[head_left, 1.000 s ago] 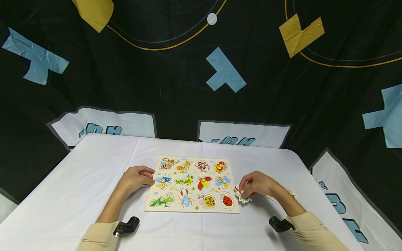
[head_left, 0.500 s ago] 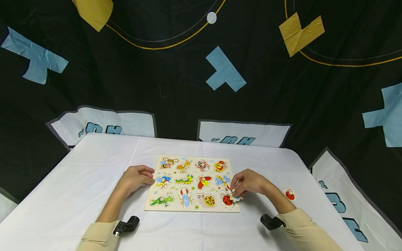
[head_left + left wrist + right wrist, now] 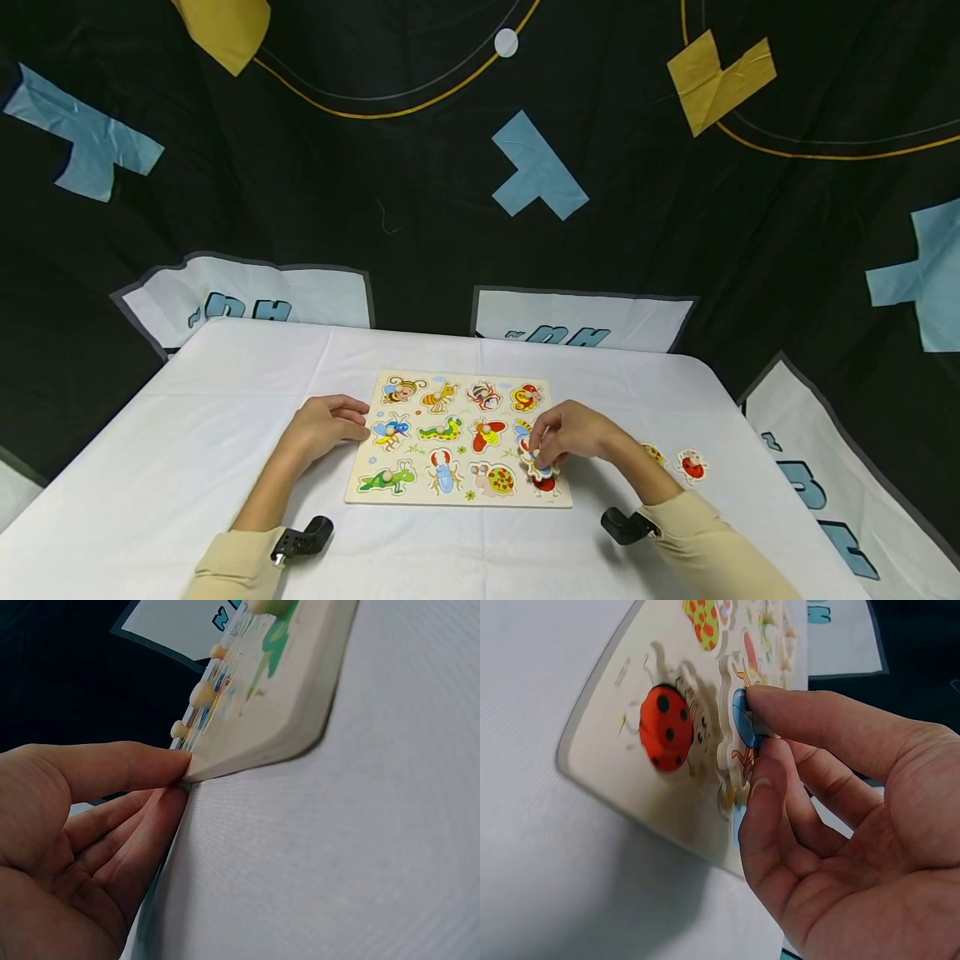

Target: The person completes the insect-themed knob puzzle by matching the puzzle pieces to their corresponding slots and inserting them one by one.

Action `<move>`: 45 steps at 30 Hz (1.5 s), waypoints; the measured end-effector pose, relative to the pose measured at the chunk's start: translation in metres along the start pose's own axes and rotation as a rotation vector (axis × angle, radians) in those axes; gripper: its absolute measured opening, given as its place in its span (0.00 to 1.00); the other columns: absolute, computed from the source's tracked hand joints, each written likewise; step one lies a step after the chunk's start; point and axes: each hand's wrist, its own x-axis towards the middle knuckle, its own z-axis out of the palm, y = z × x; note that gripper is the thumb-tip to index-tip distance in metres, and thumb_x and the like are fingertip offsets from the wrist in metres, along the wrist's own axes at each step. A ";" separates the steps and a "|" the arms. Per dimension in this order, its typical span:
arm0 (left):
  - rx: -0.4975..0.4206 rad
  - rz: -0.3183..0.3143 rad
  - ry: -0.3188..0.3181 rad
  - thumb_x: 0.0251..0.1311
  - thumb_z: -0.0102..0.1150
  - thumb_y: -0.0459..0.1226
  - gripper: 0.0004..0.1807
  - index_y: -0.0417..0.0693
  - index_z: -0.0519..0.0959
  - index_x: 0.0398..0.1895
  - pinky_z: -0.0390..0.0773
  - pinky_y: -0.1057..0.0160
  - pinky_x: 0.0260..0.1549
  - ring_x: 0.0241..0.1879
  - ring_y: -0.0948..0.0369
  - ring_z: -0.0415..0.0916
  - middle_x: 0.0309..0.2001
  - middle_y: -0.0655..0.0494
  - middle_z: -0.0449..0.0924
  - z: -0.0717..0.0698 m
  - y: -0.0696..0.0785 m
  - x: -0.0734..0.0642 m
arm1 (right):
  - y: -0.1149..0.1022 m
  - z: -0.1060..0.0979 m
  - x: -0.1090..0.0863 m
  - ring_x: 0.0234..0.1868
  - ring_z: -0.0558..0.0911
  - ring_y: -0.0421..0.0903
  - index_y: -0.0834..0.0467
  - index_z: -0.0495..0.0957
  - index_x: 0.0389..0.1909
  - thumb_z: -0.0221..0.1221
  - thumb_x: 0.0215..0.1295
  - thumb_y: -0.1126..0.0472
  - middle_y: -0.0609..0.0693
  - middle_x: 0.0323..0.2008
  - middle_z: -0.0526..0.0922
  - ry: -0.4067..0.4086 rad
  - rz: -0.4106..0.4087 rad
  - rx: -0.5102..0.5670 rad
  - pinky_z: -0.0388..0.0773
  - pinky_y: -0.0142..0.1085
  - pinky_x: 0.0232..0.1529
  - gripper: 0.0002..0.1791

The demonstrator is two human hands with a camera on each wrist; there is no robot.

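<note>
A wooden insect puzzle board lies flat on the white table. My left hand is at its left edge; in the left wrist view the thumb and fingertips pinch the rim near the corner. My right hand holds a stag beetle puzzle piece by its knob, thumb against fingers. That piece, blue-bodied with orange legs, is tilted over the ladybug picture in the lower right of the board. A printed blue beetle shows in the bottom row, left of the snail picture.
A loose ladybug piece lies right of the board, beside a snail piece partly hidden by the right forearm. Knobbed pieces such as the grasshopper sit in the board. A black curtain hangs behind the table.
My right hand has carried the beetle piece leftward from beside the board to over its lower right part. The loose pieces at right have come into view. My left hand has stayed put.
</note>
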 end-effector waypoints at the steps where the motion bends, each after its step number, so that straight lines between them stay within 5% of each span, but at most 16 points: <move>1: 0.000 0.006 -0.003 0.48 0.75 0.33 0.24 0.39 0.83 0.52 0.74 0.67 0.35 0.35 0.61 0.78 0.32 0.56 0.85 0.000 0.000 0.000 | -0.001 0.001 0.001 0.24 0.77 0.41 0.59 0.86 0.30 0.75 0.46 0.65 0.46 0.20 0.82 -0.003 -0.002 -0.001 0.77 0.37 0.32 0.10; 45: -0.006 0.006 -0.008 0.48 0.76 0.33 0.25 0.38 0.83 0.52 0.74 0.66 0.36 0.36 0.61 0.78 0.33 0.55 0.85 -0.001 0.001 -0.002 | -0.051 0.059 0.036 0.21 0.72 0.39 0.59 0.86 0.28 0.75 0.46 0.67 0.43 0.16 0.78 -0.071 -0.111 -0.016 0.66 0.30 0.27 0.08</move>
